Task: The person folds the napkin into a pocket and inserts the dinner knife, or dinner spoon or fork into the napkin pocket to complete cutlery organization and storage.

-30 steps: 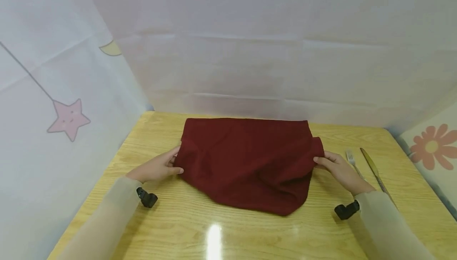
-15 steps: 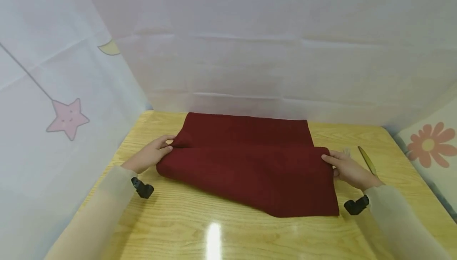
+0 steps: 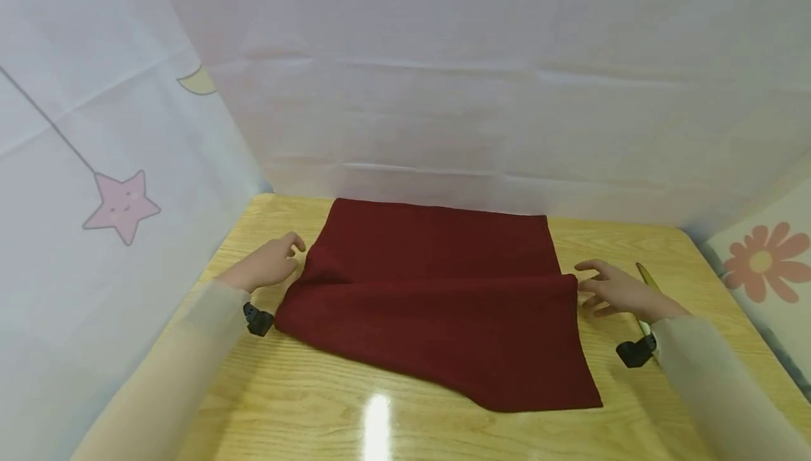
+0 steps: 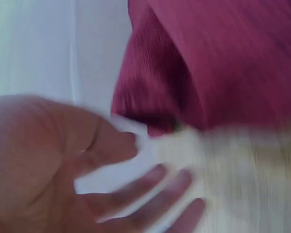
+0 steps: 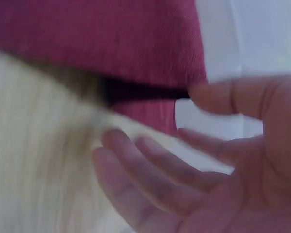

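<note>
A dark red cloth [image 3: 437, 334] lies across the middle of the table, with a raised fold running from side to side over its own back part. Just off the cloth's left edge is my left hand [image 3: 269, 264], its fingers apart and holding nothing. The left wrist view shows a gap between that thumb and the cloth [image 4: 242, 63]. Beside the right end of the fold, my right hand [image 3: 614, 288] has its fingers spread. In the right wrist view, the right thumb [image 5: 228, 97] is at the cloth's edge; whether it touches is blurred.
A knife [image 3: 648, 276] lies on the wooden table [image 3: 304, 405] at the right, partly hidden by my right hand and wrist. White sheeting [image 3: 405, 116] with printed figures stands behind the table and at both sides.
Both hands have let go of the cloth's fold. Its front part has come down toward me and spread out. The fork visible earlier at the right is now hidden behind my right hand.
</note>
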The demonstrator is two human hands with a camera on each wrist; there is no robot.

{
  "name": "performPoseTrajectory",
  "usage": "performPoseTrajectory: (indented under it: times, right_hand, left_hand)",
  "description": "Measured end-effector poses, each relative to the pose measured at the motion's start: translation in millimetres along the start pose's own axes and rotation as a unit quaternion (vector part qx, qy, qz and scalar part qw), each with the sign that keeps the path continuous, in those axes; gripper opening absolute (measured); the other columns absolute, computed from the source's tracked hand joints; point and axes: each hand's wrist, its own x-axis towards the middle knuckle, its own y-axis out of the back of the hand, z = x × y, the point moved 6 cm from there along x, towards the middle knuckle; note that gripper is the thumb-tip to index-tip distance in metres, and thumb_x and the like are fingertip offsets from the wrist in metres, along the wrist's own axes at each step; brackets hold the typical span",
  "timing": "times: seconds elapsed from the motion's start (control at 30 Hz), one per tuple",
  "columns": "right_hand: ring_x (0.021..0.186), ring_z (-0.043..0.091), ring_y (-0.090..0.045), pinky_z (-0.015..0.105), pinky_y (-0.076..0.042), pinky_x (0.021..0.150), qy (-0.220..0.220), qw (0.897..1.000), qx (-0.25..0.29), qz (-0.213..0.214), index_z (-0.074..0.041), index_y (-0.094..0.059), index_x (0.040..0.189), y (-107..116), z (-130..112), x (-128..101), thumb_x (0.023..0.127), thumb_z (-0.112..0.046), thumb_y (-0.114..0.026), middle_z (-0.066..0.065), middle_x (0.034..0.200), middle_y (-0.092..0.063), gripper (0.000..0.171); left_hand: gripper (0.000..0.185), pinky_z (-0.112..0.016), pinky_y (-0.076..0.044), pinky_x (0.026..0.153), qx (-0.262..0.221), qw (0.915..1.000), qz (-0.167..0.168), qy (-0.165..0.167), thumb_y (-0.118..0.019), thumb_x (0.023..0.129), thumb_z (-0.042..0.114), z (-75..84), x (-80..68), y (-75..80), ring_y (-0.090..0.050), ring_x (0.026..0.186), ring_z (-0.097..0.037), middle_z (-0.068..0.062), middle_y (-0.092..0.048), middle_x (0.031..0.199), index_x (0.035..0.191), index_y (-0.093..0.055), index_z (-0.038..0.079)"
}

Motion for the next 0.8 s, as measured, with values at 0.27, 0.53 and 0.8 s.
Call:
performPoseTrajectory:
  times: [0.27,0.53,0.8]
  right_hand:
    - [0.135,0.054,-0.040,0.059,-0.047,0.101,0.033,0.992,-0.117,0.022,0.005,-0.051,0.144,-13.6,-19.6,38.1,0.112,-0.035,-0.035,0.034,0.150,-0.041,0.054]
    - [0.140,0.059,-0.027,0.069,-0.033,0.108,0.059,0.974,-0.219,0.009,0.004,-0.054,0.143,-23.7,-23.8,38.6,0.106,-0.024,-0.052,0.037,0.154,-0.031,0.046]
    - [0.144,0.060,-0.013,0.072,-0.025,0.110,0.050,0.978,-0.201,-0.025,0.002,-0.043,0.151,-18.6,-18.8,41.8,0.106,-0.035,-0.053,0.037,0.160,-0.014,0.059]
  left_hand:
    - [0.045,-0.057,-0.039,0.107,0.054,0.9965,0.002,-0.064,-0.037,0.099,0.002,30.6,29.4,-21.8,-0.049,0.132,-0.042,-0.026,-0.050,0.144,0.143,-0.047,0.002]
    - [0.065,-0.060,-0.030,0.115,0.115,0.9844,-0.122,-0.053,-0.065,0.100,0.029,24.5,38.3,-48.3,-0.025,0.148,-0.047,-0.026,-0.023,0.163,0.156,-0.040,0.007]
    - [0.076,-0.064,-0.031,0.112,0.094,0.9922,-0.071,-0.041,-0.074,0.095,0.027,11.2,47.7,-40.0,-0.021,0.147,-0.053,-0.030,-0.015,0.163,0.156,-0.036,0.003]
